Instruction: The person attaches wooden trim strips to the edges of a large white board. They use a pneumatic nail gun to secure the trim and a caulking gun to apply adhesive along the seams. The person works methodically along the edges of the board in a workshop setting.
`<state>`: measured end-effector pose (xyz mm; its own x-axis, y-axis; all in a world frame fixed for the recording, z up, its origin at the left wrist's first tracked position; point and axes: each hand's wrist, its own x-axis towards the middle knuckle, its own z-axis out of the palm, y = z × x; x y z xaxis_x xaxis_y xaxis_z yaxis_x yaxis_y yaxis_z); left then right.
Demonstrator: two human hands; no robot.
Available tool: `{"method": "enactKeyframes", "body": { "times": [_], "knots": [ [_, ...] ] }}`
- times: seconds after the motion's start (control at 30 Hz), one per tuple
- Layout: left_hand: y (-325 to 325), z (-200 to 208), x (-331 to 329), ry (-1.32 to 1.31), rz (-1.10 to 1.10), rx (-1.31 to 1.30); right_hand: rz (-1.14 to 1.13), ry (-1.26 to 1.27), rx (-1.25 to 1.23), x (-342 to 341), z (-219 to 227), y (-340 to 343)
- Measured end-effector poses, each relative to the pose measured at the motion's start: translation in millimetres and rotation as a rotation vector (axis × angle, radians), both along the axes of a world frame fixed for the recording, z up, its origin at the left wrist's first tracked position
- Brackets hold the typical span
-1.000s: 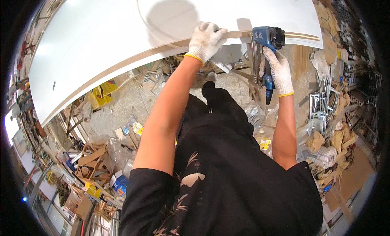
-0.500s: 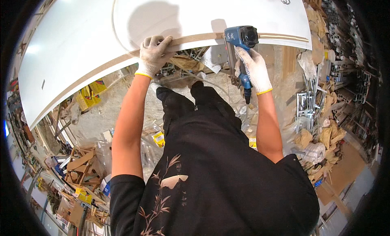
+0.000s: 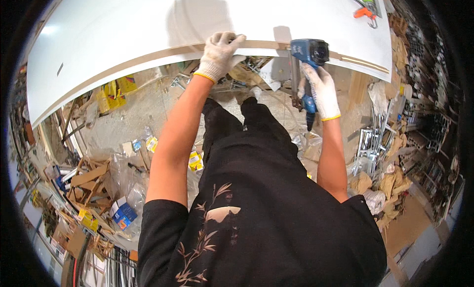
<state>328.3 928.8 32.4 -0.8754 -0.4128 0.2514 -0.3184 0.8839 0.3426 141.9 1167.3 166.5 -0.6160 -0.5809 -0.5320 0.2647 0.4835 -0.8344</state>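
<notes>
In a white knitted glove with a yellow cuff, my left hand [image 3: 219, 55] is closed over the brown wooden strip [image 3: 163, 56] along the near edge of a large white board [image 3: 123, 25]. Its fingers curl on top and the thumb sits at the lower side. My right hand [image 3: 323, 92], gloved alike, is wrapped round the handle of a blue nail gun [image 3: 309, 51]. The tool's nose side is at the strip, right of my left hand; whether it touches is hidden. A hose connector hangs below the handle.
Pliers-like tools with orange and green handles [image 3: 364, 12] lie at the board's far right corner. Thin pale strips [image 3: 365, 63] lie by its right end. Metal brackets [image 3: 375, 144] are heaped at right, wood scraps [image 3: 91, 181] and a blue box [image 3: 123, 215] at left.
Both hands have shifted right along the strip, the nail gun with my right hand. The view has moved too, showing more of the tools at the board's far right.
</notes>
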Motion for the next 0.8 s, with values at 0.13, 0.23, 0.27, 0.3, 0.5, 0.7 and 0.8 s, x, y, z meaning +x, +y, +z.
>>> {"method": "enactKeyframes", "body": {
  "times": [0.13,0.23,0.27,0.3,0.5,0.7,0.8],
  "knots": [
    [-11,-2,21,-0.002,0.039,0.032,0.011,-0.008,0.01,6,-5,-8],
    [-24,-6,39,0.017,0.059,0.048,0.014,-0.022,0.01,16,-3,-21],
    [-28,-6,45,0.002,0.066,0.044,0.007,-0.025,0.006,18,-2,-22],
    [-34,-5,52,-0.012,0.072,0.039,0.006,-0.025,0.015,21,-3,-26],
    [-62,-10,93,-0.055,0.109,0.008,0.032,-0.014,0.006,35,-11,-39],
    [-81,-10,123,0.009,0.131,-0.023,0.115,0.002,0.068,51,-6,-58],
    [-88,-13,135,0.012,0.16,-0.017,0.14,0.023,0.083,60,-5,-64]
  ]
}}
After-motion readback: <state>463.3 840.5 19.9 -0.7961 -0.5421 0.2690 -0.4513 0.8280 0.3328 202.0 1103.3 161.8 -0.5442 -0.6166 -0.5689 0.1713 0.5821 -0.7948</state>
